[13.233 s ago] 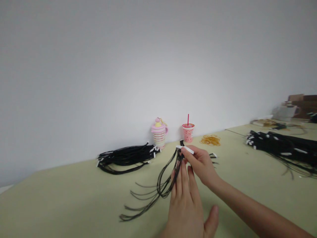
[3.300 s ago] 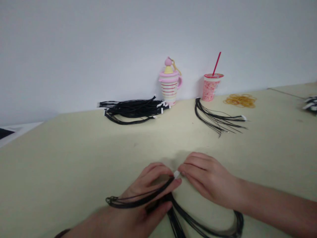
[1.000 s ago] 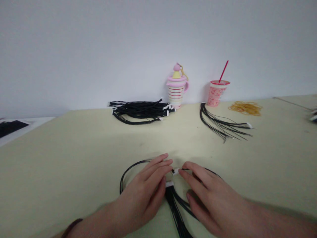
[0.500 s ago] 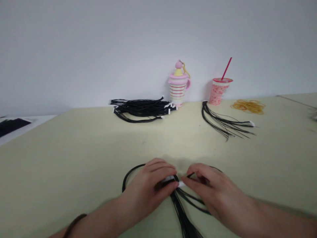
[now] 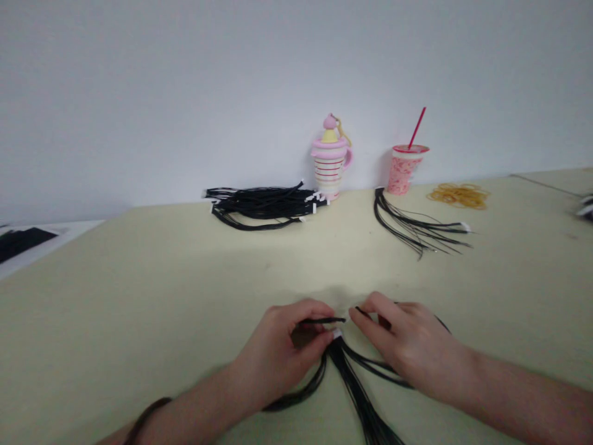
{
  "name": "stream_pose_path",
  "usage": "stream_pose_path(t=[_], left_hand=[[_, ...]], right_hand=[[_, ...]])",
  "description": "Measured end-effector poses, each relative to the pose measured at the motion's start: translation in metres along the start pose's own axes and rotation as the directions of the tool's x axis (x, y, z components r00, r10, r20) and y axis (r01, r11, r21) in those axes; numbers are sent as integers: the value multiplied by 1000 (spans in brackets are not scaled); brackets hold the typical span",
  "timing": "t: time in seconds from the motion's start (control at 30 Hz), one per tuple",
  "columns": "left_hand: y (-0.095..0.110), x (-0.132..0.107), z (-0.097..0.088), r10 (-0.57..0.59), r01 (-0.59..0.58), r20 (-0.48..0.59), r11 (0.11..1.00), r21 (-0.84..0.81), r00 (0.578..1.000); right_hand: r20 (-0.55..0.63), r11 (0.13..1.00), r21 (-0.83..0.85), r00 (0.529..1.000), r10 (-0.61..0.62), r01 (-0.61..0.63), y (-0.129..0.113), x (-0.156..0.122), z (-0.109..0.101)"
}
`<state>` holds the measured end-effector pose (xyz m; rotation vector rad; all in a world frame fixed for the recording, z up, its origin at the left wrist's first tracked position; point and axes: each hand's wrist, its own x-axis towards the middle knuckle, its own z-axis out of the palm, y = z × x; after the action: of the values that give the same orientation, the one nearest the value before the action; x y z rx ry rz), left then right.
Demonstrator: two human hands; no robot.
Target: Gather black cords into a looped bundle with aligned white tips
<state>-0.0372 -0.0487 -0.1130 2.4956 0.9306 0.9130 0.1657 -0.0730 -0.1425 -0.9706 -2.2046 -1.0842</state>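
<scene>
At the front of the table, my left hand (image 5: 287, 352) is closed on a black wire harness (image 5: 359, 395). Its thumb presses beside a white connector (image 5: 337, 334), from which wires fan down and to the right. A short black strand end (image 5: 324, 321) sticks out under the forefinger of the same hand. My right hand (image 5: 407, 340), just right of the connector, pinches a thin black wire (image 5: 362, 313) between thumb and forefinger. A small gap separates its fingertips from the connector. Further wires curve below my left hand; the palms hide part of the harness.
Against the wall lie a pile of black harnesses (image 5: 264, 204), a pink-lidded cup (image 5: 328, 167) and a pink tumbler with a straw (image 5: 404, 170). Another wire bundle (image 5: 407, 225) and yellow rubber bands (image 5: 458, 196) lie at the back right. A black item on white (image 5: 25, 241) is at the left edge.
My right hand has moved slightly right and up, away from the connector. Wires that looped behind my left hand now curve below it, and a strand end shows at its fingertips.
</scene>
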Motion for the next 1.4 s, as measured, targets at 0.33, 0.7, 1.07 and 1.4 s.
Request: stream_pose_path(t=[0.33,0.7,1.07,1.4], left_hand=[[6,4,0,109,-112,29,976,184,994],[15,7,-1,10,-25,58,964,266,998],[10,5,0,19,-31,49,965,261,999],[2,3,1,42,-51,50,977,207,998]], right_hand=[[39,995,77,997,-73,69,-12,2,-3],[51,864,462,979,197,-198,0,2,-6],[77,777,590,974,215,-218,-13,5,-43],[426,624,595,857,290,-506,-28,-5,-26]])
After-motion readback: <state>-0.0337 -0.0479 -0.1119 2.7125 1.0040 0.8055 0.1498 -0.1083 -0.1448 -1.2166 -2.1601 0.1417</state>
